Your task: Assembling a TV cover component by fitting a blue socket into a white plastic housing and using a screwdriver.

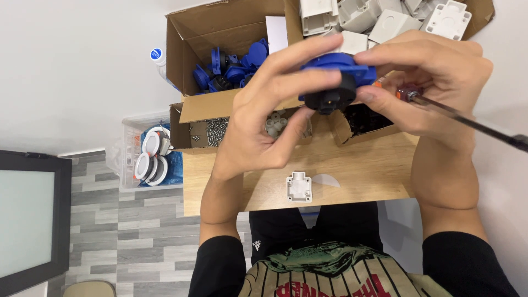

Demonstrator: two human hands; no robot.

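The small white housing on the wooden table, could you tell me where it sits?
The white housing lies near the wooden table's front edge, below the left hand.

Both forearms rise from black sleeves, wrists bent inward so the hands meet high up. The left hand [264, 118] shows its palm, thumb and fingers spread and curled round one side of a part. The right hand [434, 82] shows its back, fingers arched over the top, thumb pressing below, a tool tucked in the palm.
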